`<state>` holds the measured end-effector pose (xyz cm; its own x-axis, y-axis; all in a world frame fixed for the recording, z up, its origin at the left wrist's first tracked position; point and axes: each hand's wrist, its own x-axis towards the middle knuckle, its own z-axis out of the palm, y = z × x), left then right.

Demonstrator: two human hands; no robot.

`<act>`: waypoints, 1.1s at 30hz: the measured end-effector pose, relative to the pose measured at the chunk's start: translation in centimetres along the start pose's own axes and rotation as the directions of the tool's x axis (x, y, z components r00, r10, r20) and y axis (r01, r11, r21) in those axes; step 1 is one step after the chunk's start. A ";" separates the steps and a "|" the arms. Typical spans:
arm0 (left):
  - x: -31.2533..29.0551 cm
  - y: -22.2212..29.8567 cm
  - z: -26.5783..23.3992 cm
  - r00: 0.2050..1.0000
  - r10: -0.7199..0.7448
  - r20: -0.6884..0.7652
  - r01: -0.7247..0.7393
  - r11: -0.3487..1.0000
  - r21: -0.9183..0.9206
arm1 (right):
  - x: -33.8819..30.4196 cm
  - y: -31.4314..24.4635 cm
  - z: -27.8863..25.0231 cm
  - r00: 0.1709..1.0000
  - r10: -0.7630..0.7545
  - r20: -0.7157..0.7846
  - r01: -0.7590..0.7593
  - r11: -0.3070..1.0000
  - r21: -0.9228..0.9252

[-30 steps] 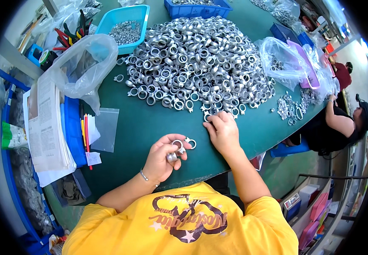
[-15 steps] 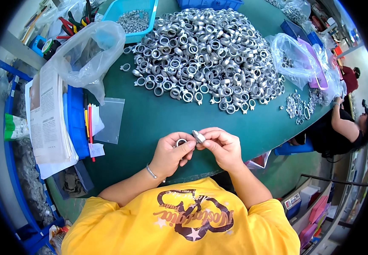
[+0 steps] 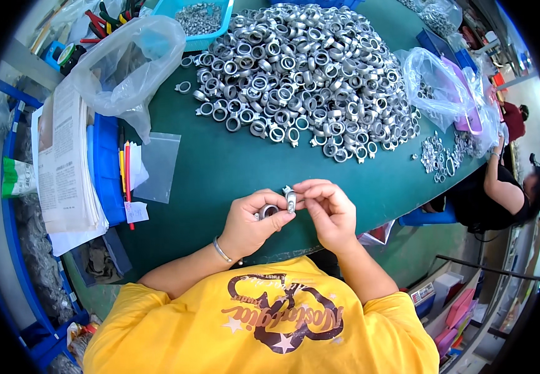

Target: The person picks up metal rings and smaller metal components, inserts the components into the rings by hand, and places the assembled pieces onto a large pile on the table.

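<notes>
My left hand (image 3: 249, 221) is closed around two silver metal rings with small lugs. One ring (image 3: 268, 211) sits in the curl of the fingers. The other ring (image 3: 290, 200) stands edge-on at the fingertips, its lug pointing away from me. Close against that second ring is my right hand (image 3: 332, 215), its thumb and fingers bent together. Whether something small lies in that pinch is hidden. Beyond both hands, a large heap of similar metal rings (image 3: 313, 75) covers the green table (image 3: 220, 168).
At the far left stand a turquoise basket (image 3: 227, 15) of small metal parts, a plastic bag (image 3: 157, 75) and pliers (image 3: 105, 22). Newspapers (image 3: 64, 168) and pencils (image 3: 127, 181) lie nearer. Small metal pieces (image 3: 435, 156) lie at the right, near another person (image 3: 500, 193).
The second ring has turned from tilted to edge-on and now rests at my left fingertips. My right thumb has drawn slightly back from it. The whole view has shifted a little.
</notes>
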<state>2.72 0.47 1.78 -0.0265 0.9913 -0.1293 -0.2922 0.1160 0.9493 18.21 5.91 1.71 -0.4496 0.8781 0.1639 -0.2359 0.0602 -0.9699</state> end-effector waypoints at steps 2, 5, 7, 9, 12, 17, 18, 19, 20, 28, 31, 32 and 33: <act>0.0 -0.2 -0.1 1.000 0.016 -0.002 -0.016 1.000 0.015 | 0.0 -0.2 -0.3 0.994 0.108 0.016 -0.109 0.994 0.032; 0.0 0.0 -0.1 0.997 0.079 0.019 -0.080 0.994 0.078 | 0.1 -0.5 -0.5 0.980 0.184 0.073 -0.186 0.982 0.022; 0.0 0.0 -0.2 0.979 0.197 0.057 -0.204 0.959 0.194 | 0.1 -0.7 -0.6 0.975 0.188 0.116 -0.185 0.982 -0.034; 0.1 -0.1 -0.2 0.960 0.266 0.091 -0.280 0.930 0.236 | 0.1 -0.9 -0.7 0.982 0.142 0.129 -0.144 0.989 0.013; 0.0 -0.4 -0.2 0.947 0.301 0.114 -0.319 0.923 0.216 | 0.2 -1.1 -0.6 0.987 0.084 0.140 -0.099 0.990 0.104; -0.6 1.2 0.6 0.996 -0.091 -0.014 0.084 0.964 -0.253 | 0.3 -1.1 -0.5 0.995 -0.051 0.087 0.037 0.987 0.157; -0.4 0.6 0.2 0.996 -0.077 0.034 0.084 0.962 -0.260 | 0.1 -0.9 -0.6 0.996 -0.049 0.079 0.034 0.985 0.171; -0.4 0.3 0.0 0.995 -0.097 0.035 0.103 0.958 -0.268 | -0.1 -0.6 -0.5 0.998 -0.042 0.056 0.030 0.979 0.201; -0.5 0.1 -0.1 0.992 -0.117 0.037 0.123 0.953 -0.275 | -0.3 -0.4 -0.1 0.999 -0.034 0.032 0.026 0.973 0.231; 1.3 0.0 -1.3 0.952 -0.174 -0.252 0.029 0.870 -0.493 | 4.6 0.0 2.9 0.950 -0.267 0.160 0.311 0.843 -0.440; 2.2 0.0 -2.4 0.930 -0.101 -0.353 -0.088 0.872 -0.482 | 7.5 1.0 3.8 0.879 -0.412 0.239 0.476 0.755 -0.450; 2.5 -0.1 -2.8 0.928 -0.078 -0.365 -0.116 0.869 -0.481 | 8.3 1.4 4.0 0.817 -0.507 0.274 0.575 0.680 -0.456; 2.5 -0.3 -2.9 0.920 -0.096 -0.380 -0.105 0.874 -0.475 | 8.4 2.1 4.4 0.798 -0.539 0.269 0.601 0.682 -0.416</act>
<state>-0.06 2.74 0.36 -0.3597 0.8770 -0.3186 -0.7067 -0.0331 0.7067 10.15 11.29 1.80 -0.4633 0.5408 0.7020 -0.0724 0.7665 -0.6382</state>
